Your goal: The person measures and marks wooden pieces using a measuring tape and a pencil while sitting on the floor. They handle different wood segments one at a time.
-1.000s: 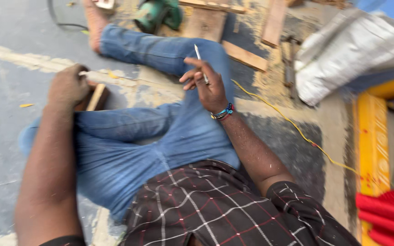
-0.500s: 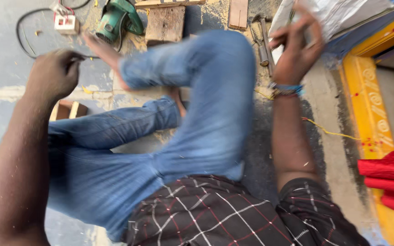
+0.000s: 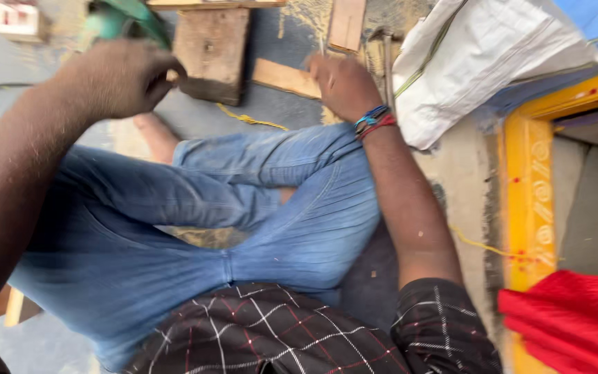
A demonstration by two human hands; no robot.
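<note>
I sit on the floor in blue jeans [image 3: 292,208], legs folded. My left hand [image 3: 122,76] is blurred, its fingers curled, right against a green power tool [image 3: 115,19] at the top left; whether it grips the tool cannot be made out. My right hand [image 3: 340,84], with bead bracelets on the wrist, is closed around a thin pencil [image 3: 322,47] whose tip sticks up above the fingers. This hand rests over a flat wooden strip [image 3: 282,77] beside my knee.
A thick wooden block [image 3: 210,52] and a short plank [image 3: 346,24] lie ahead on sawdust. A hammer [image 3: 386,55] lies next to a white sack [image 3: 479,62]. A yellow cord [image 3: 247,118], a yellow frame [image 3: 527,201], red cloth [image 3: 569,315] and a socket box [image 3: 15,17] are around.
The view has swung up and left. My right hand came down from the white sack to the wooden strip by my knee. My left hand moved up to the green tool. My knee lowered.
</note>
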